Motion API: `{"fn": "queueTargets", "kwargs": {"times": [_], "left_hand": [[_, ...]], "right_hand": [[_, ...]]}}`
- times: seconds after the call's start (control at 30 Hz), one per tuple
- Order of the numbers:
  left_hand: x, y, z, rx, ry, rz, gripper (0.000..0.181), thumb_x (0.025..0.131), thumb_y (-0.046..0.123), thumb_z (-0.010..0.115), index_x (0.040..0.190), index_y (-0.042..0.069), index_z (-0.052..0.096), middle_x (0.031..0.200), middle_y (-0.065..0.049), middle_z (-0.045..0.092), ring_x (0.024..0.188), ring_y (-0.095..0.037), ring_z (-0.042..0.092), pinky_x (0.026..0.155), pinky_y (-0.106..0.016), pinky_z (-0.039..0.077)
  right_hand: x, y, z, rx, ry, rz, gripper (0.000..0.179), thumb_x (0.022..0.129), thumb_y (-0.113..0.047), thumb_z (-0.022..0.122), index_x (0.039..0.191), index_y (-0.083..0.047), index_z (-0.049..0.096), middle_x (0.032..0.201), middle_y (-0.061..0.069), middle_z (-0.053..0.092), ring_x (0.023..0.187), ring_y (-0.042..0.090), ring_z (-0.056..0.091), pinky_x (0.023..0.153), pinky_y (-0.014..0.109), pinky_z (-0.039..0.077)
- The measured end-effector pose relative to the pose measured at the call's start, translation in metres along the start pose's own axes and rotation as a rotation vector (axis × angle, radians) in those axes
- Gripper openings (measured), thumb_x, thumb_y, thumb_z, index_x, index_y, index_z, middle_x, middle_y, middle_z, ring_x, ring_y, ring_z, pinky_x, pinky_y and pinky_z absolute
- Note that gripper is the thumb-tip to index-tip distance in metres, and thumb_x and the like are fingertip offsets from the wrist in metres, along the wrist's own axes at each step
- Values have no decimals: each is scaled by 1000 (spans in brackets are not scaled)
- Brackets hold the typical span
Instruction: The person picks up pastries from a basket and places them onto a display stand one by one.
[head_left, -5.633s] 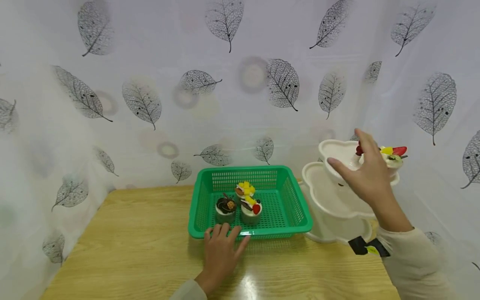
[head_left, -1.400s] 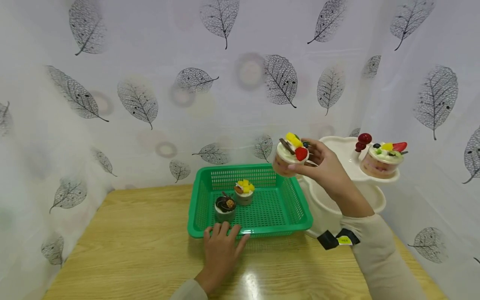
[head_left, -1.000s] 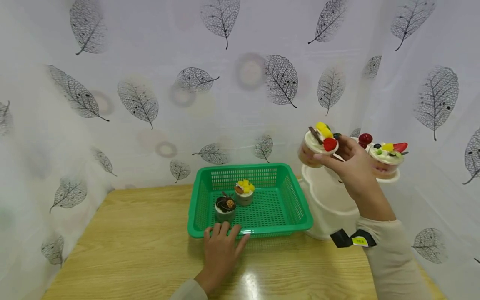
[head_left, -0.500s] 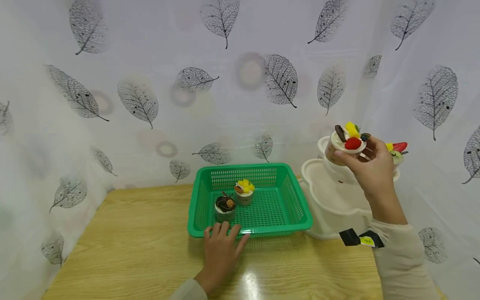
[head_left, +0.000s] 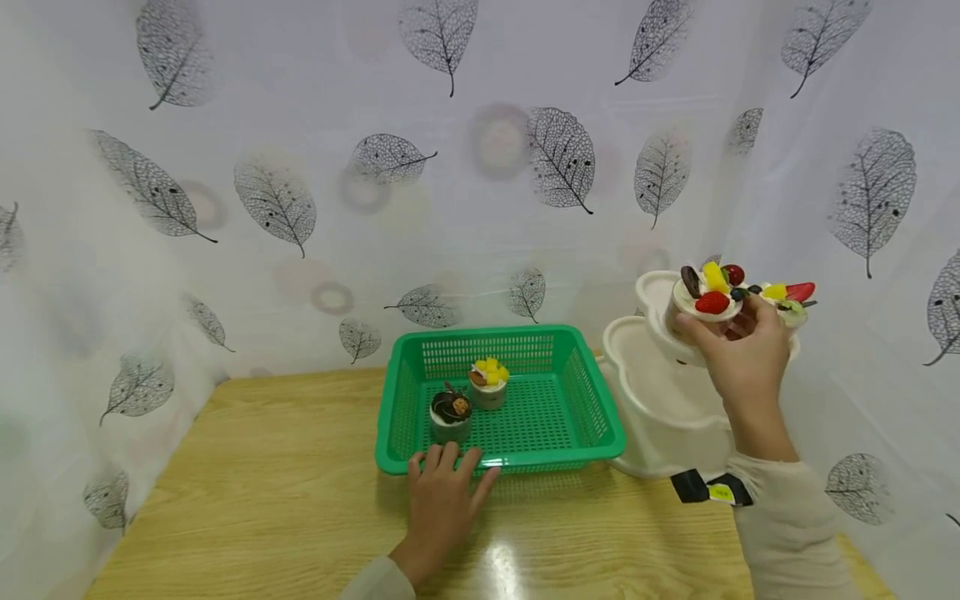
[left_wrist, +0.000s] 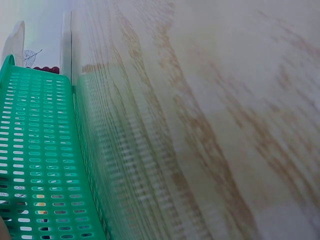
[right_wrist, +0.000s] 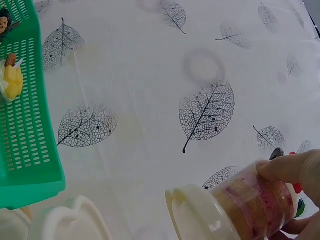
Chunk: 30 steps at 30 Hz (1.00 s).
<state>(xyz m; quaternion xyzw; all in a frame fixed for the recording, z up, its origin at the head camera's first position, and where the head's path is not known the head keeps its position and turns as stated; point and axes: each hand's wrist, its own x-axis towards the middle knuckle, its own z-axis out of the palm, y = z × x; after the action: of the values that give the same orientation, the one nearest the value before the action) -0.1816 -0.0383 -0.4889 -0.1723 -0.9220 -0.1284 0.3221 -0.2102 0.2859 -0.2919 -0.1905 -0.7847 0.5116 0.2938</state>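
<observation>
My right hand (head_left: 747,354) pinches a dessert cup (head_left: 678,317) by its side, thumb in front. Strawberry, mango, blueberry and a chocolate piece top this cup, and pink-red layers show through its clear wall in the right wrist view. It stands right at the top tier of a white tiered stand (head_left: 660,387), left of another fruit-topped cup (head_left: 797,318) partly hidden by my fingers. My left hand (head_left: 442,500) rests its fingertips on the front rim of a green basket (head_left: 555,457), thumb spread. Inside are a chocolate-topped cup (head_left: 451,429) and a mango-topped cup (head_left: 489,396).
The basket and stand are side by side on a wooden table (head_left: 292,483). A red ball-shaped knob (head_left: 735,273) rises from the top tier behind the held cup. Behind everything hangs a white leaf-print curtain (head_left: 322,100).
The strawberry-and-mango cup has left the basket in my right hand, moved right to the stand's top tier, and lowered slightly in the last half second. My left hand has stayed put.
</observation>
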Motion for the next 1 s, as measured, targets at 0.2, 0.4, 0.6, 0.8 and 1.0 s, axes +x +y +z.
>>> {"fn": "queueTargets", "kwargs": {"times": [0.2, 0.4, 0.6, 0.8, 1.0], "left_hand": [[-2, -1, 2, -1, 11, 1, 30, 85, 53, 65, 95, 25, 67, 85, 3, 56, 84, -20, 51, 81, -47, 37], [-1, -1, 2, -2, 21, 6, 29, 83, 51, 68, 95, 25, 67, 85, 3, 56, 83, -21, 51, 81, -47, 37], [-1, -1, 1, 5, 19, 13, 30, 84, 53, 66, 95, 25, 67, 85, 3, 56, 83, -21, 52, 81, -47, 38], [-1, -1, 2, 8, 21, 12, 30, 83, 53, 67, 95, 25, 67, 85, 3, 55, 83, -21, 52, 80, -47, 38], [0, 0, 2, 4, 26, 10, 30, 83, 52, 68, 96, 25, 67, 85, 3, 55, 84, -21, 52, 81, -48, 38]], "right_hand": [[-1, 5, 4, 0, 34, -49, 73, 79, -26, 79, 141, -8, 45, 130, 11, 52, 107, 14, 51, 95, 23, 43], [0, 8, 4, -23, 38, -53, 76, 79, -27, 79, 143, -8, 42, 136, 12, 50, 116, 21, 51, 100, 27, 42], [0, 14, 6, -15, 45, -73, 75, 79, -25, 79, 142, -7, 44, 136, 13, 52, 119, 21, 53, 99, 27, 44], [-2, 17, 8, -16, 80, -104, 76, 79, -24, 79, 141, -1, 43, 135, 18, 53, 121, 26, 54, 99, 28, 43], [-3, 19, 8, -83, 97, -146, 74, 80, -26, 78, 140, 1, 45, 130, 21, 56, 115, 29, 57, 97, 28, 46]]}}
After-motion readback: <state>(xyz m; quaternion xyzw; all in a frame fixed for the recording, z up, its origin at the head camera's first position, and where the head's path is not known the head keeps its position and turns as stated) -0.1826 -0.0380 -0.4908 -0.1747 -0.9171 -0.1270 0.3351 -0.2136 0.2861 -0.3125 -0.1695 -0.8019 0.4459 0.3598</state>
